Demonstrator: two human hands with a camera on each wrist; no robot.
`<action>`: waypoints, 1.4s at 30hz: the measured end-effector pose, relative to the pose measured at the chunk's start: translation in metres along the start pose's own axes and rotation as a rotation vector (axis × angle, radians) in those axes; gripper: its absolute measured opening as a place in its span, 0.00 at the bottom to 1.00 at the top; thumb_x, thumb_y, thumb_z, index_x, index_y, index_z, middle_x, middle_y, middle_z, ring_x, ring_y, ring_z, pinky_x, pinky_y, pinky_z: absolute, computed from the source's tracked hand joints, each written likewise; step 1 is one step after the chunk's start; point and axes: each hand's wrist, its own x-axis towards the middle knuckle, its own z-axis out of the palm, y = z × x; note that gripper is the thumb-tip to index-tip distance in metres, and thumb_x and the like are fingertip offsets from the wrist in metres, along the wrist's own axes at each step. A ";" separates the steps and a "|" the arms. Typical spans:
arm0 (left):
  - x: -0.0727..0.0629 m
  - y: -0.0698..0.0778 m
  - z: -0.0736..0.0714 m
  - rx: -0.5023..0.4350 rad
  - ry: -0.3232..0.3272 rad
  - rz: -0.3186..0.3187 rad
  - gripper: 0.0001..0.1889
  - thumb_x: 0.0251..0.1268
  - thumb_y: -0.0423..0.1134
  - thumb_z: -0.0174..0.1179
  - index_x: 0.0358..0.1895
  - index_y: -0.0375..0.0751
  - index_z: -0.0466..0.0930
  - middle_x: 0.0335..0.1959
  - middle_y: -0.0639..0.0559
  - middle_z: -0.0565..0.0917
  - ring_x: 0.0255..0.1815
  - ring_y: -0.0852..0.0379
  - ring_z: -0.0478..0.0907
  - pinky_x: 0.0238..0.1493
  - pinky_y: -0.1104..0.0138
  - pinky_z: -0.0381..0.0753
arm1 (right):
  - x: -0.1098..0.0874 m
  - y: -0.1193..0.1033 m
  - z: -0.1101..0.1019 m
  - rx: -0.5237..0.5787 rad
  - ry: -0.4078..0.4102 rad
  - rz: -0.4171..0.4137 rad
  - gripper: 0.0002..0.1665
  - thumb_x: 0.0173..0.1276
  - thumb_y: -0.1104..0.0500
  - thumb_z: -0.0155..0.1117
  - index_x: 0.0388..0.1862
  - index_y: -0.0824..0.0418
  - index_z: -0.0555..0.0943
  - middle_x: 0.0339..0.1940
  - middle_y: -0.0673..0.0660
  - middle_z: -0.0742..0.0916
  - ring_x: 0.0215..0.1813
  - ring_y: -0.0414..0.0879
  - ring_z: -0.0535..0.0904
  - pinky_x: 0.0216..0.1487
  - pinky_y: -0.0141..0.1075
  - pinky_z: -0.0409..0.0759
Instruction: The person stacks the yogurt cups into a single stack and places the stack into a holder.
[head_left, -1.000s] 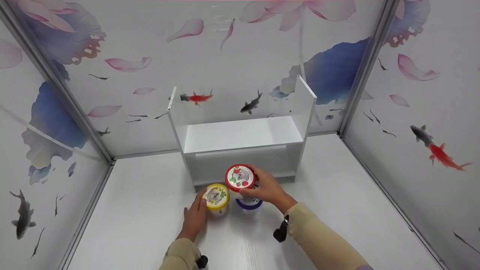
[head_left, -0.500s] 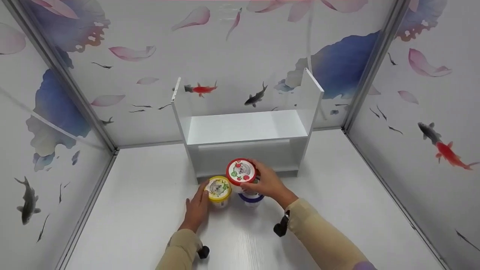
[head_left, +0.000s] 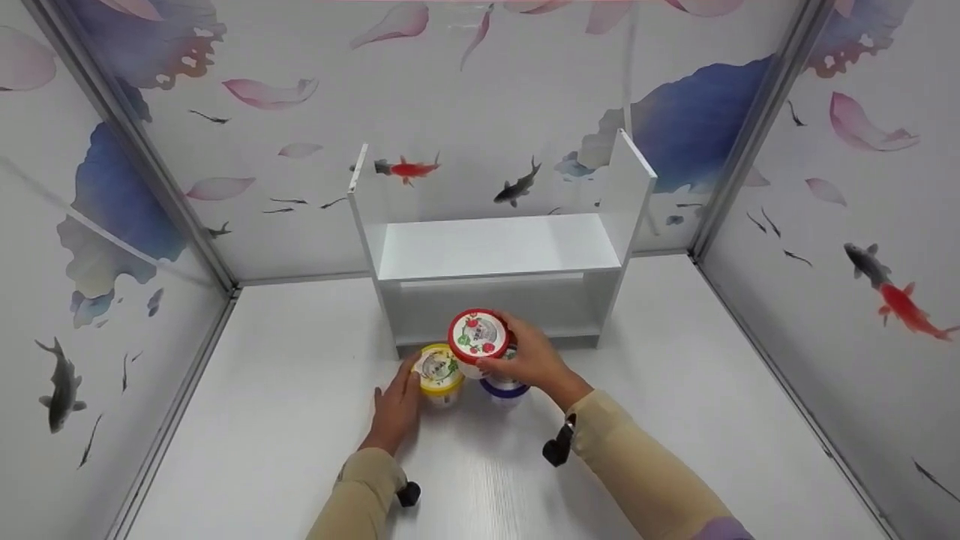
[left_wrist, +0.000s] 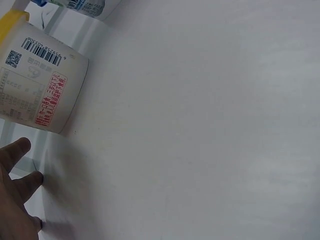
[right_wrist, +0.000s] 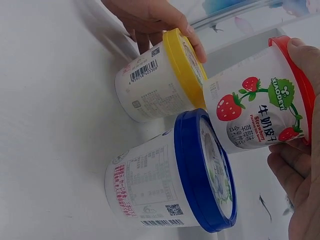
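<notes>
Right hand [head_left: 536, 362] around tapered strawberry tub [head_left: 477, 335], left hand [head_left: 395, 406] on round yellow lid [head_left: 438, 367]

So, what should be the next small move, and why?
Probably, the right hand should ease the red-lidded strawberry tub down across the yellow-lidded tub and blue-lidded tub: its base is close to both, those tubs stand side by side, and the left hand touches the yellow-lidded one.

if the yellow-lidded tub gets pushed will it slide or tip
Pushed low, the yellow-lidded tub would probably slide, since it stands upright on a smooth-looking table. Pushed near the top, it might tip, as it narrows toward its base. Its undented wall suggests it would hold its shape.
</notes>
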 end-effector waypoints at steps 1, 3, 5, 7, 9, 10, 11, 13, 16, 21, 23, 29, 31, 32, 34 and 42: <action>0.000 0.000 0.000 0.002 0.000 0.001 0.30 0.80 0.66 0.31 0.79 0.66 0.57 0.80 0.52 0.61 0.81 0.45 0.54 0.77 0.39 0.26 | 0.000 -0.001 0.000 0.001 0.000 0.003 0.62 0.51 0.34 0.80 0.79 0.54 0.63 0.67 0.53 0.79 0.65 0.49 0.77 0.64 0.46 0.79; 0.001 0.000 0.000 0.002 0.000 0.002 0.30 0.80 0.66 0.31 0.79 0.66 0.57 0.80 0.52 0.62 0.81 0.45 0.55 0.77 0.38 0.26 | 0.001 -0.001 0.001 0.005 -0.001 -0.002 0.62 0.51 0.34 0.80 0.79 0.53 0.63 0.67 0.53 0.79 0.65 0.49 0.77 0.64 0.46 0.79; 0.001 0.000 0.001 0.004 0.000 0.003 0.30 0.80 0.65 0.32 0.79 0.66 0.57 0.79 0.53 0.62 0.80 0.45 0.56 0.77 0.38 0.26 | 0.002 0.000 0.003 0.008 -0.004 -0.022 0.61 0.53 0.35 0.80 0.80 0.54 0.62 0.67 0.53 0.79 0.64 0.49 0.78 0.63 0.46 0.80; 0.000 0.000 0.002 0.006 0.002 0.011 0.29 0.81 0.64 0.32 0.79 0.66 0.57 0.79 0.53 0.63 0.80 0.45 0.57 0.76 0.36 0.27 | 0.003 0.000 0.005 0.002 -0.006 -0.043 0.60 0.54 0.36 0.79 0.80 0.55 0.62 0.66 0.53 0.79 0.63 0.48 0.79 0.63 0.45 0.80; 0.000 0.000 0.002 0.006 0.005 0.024 0.29 0.81 0.63 0.33 0.79 0.65 0.58 0.78 0.53 0.64 0.79 0.44 0.58 0.75 0.35 0.27 | 0.004 0.000 0.006 0.006 -0.004 -0.059 0.60 0.55 0.36 0.79 0.79 0.56 0.62 0.66 0.54 0.80 0.62 0.48 0.79 0.62 0.45 0.80; -0.001 0.000 0.002 0.007 0.005 0.025 0.28 0.82 0.63 0.33 0.79 0.65 0.58 0.78 0.53 0.65 0.79 0.45 0.58 0.75 0.35 0.28 | 0.005 0.000 0.007 0.007 -0.004 -0.062 0.60 0.55 0.36 0.79 0.79 0.56 0.62 0.65 0.54 0.80 0.62 0.48 0.79 0.62 0.45 0.81; -0.001 0.001 0.002 0.007 0.004 0.026 0.28 0.82 0.63 0.33 0.79 0.65 0.58 0.78 0.53 0.65 0.79 0.45 0.58 0.75 0.35 0.27 | 0.005 -0.001 0.007 0.007 -0.003 -0.065 0.60 0.55 0.36 0.79 0.79 0.56 0.62 0.65 0.54 0.80 0.62 0.48 0.80 0.62 0.45 0.81; -0.001 0.001 0.002 0.008 0.002 0.023 0.28 0.81 0.63 0.33 0.79 0.65 0.58 0.78 0.53 0.65 0.79 0.45 0.58 0.75 0.35 0.27 | 0.006 -0.003 0.008 0.012 -0.003 -0.061 0.60 0.54 0.36 0.79 0.79 0.55 0.63 0.65 0.53 0.80 0.61 0.48 0.80 0.62 0.45 0.81; -0.001 0.002 0.002 0.009 -0.005 0.009 0.29 0.81 0.64 0.33 0.79 0.67 0.57 0.79 0.54 0.64 0.80 0.46 0.58 0.76 0.37 0.26 | 0.007 -0.006 0.010 0.016 -0.006 -0.061 0.59 0.54 0.36 0.79 0.79 0.56 0.63 0.65 0.53 0.80 0.62 0.48 0.80 0.62 0.45 0.81; 0.000 0.001 0.002 0.004 -0.005 0.005 0.29 0.80 0.66 0.32 0.79 0.69 0.56 0.78 0.54 0.64 0.79 0.45 0.58 0.76 0.37 0.25 | 0.008 -0.009 0.014 0.012 -0.005 -0.074 0.58 0.56 0.37 0.78 0.79 0.56 0.63 0.66 0.54 0.80 0.62 0.48 0.80 0.61 0.43 0.81; 0.000 0.001 0.002 -0.001 -0.004 0.004 0.30 0.79 0.68 0.31 0.79 0.71 0.56 0.78 0.54 0.65 0.79 0.45 0.58 0.76 0.37 0.25 | 0.009 -0.010 0.015 0.010 -0.007 -0.084 0.58 0.56 0.36 0.78 0.79 0.56 0.63 0.66 0.53 0.80 0.62 0.48 0.80 0.61 0.42 0.81; -0.001 0.000 0.002 -0.007 -0.008 0.005 0.29 0.77 0.70 0.32 0.78 0.77 0.55 0.77 0.55 0.67 0.79 0.45 0.60 0.75 0.37 0.23 | 0.010 -0.011 0.020 0.013 -0.017 -0.093 0.60 0.54 0.35 0.79 0.79 0.55 0.63 0.66 0.53 0.80 0.62 0.47 0.80 0.61 0.42 0.81; 0.000 0.000 0.002 -0.003 -0.006 0.008 0.29 0.77 0.70 0.32 0.78 0.76 0.55 0.76 0.55 0.68 0.78 0.45 0.60 0.75 0.37 0.22 | 0.011 -0.011 0.021 0.015 -0.024 -0.092 0.60 0.54 0.35 0.79 0.79 0.55 0.62 0.66 0.53 0.80 0.63 0.47 0.79 0.62 0.43 0.81; 0.000 0.000 0.002 -0.002 -0.004 0.008 0.30 0.77 0.70 0.31 0.78 0.76 0.55 0.76 0.54 0.69 0.78 0.44 0.61 0.75 0.37 0.22 | 0.011 -0.011 0.022 0.016 -0.028 -0.091 0.61 0.54 0.35 0.79 0.79 0.55 0.62 0.66 0.53 0.80 0.63 0.47 0.79 0.62 0.43 0.80; 0.000 -0.001 0.002 0.001 0.001 0.011 0.30 0.77 0.70 0.31 0.78 0.75 0.56 0.76 0.53 0.69 0.78 0.44 0.60 0.75 0.36 0.23 | 0.012 -0.012 0.024 0.020 -0.034 -0.087 0.61 0.53 0.34 0.79 0.80 0.54 0.62 0.66 0.52 0.80 0.63 0.46 0.79 0.62 0.43 0.80; 0.000 -0.003 0.001 -0.004 0.008 0.022 0.31 0.76 0.71 0.32 0.78 0.73 0.57 0.76 0.54 0.68 0.79 0.44 0.58 0.76 0.37 0.25 | 0.015 -0.016 0.029 0.016 -0.027 -0.111 0.59 0.54 0.34 0.78 0.78 0.55 0.64 0.63 0.50 0.81 0.62 0.45 0.79 0.61 0.42 0.81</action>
